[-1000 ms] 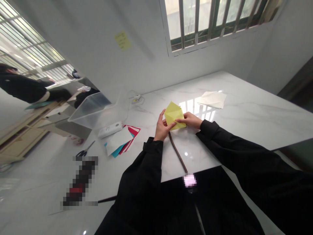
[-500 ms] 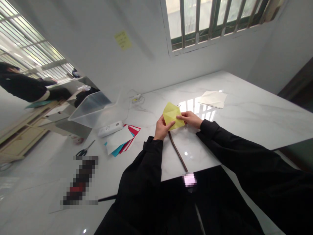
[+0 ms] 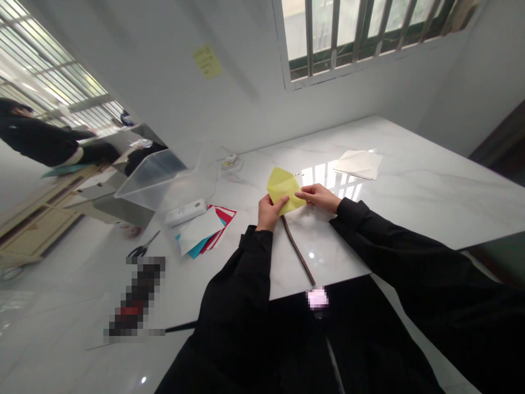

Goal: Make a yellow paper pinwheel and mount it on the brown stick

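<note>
A piece of folded yellow paper (image 3: 284,185) is held up over the white marbled table (image 3: 414,186). My left hand (image 3: 269,212) pinches its lower left part, thumb on the front face and fingers behind. From the right, my right hand (image 3: 320,197) grips the paper's right edge between thumb and fingers. The fingertips behind the sheet are hidden. A thin brown stick or cord (image 3: 298,250) runs from just under the paper toward the table's front edge.
Left of my hands lie white, blue and red sheets (image 3: 205,232) beside a white power strip (image 3: 186,212). Farther left are scissors (image 3: 141,249) and a clear plastic bin (image 3: 164,175). Cream papers (image 3: 358,164) lie at the back right. A person (image 3: 36,134) sits far left.
The yellow paper has shifted slightly left and up, and its upper flap now looks flatter. Both hands keep hold of it, the left moving a little with it.
</note>
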The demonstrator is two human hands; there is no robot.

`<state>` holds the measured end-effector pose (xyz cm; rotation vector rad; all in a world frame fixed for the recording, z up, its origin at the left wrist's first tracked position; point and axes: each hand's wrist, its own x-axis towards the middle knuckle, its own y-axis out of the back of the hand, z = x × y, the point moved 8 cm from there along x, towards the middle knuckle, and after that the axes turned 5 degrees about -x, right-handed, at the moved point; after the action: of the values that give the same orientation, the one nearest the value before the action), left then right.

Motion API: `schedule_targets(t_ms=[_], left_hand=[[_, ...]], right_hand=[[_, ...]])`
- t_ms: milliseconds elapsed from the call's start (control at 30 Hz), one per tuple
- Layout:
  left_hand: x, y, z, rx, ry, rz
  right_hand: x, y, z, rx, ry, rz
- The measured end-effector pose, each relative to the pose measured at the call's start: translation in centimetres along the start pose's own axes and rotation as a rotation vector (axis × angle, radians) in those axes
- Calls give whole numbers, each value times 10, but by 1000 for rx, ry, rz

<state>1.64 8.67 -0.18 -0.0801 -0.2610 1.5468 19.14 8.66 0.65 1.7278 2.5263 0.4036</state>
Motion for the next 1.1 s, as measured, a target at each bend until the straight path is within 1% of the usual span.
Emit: schedule_targets(t_ms=[100,200,367,633,1000,1100], left_hand=[[2,7,3,-19,-32,72],[2,10,4,-38,-43,103],[3,11,3,-50,-44,111],[4,12,0,-51,-33,125],[5,16,-3,-52,-15,135],[5,15,-2,-65,-19,128]], right_hand=[[-1,-3,-1,29,-13,-63],[-2,-3,1,51,-41,-77],[-1,-1,4,31,-47,-41],[-1,3,1,11,-58,26],[0,2,2,11,-58,26],[-1,1,0,0,-48,5]])
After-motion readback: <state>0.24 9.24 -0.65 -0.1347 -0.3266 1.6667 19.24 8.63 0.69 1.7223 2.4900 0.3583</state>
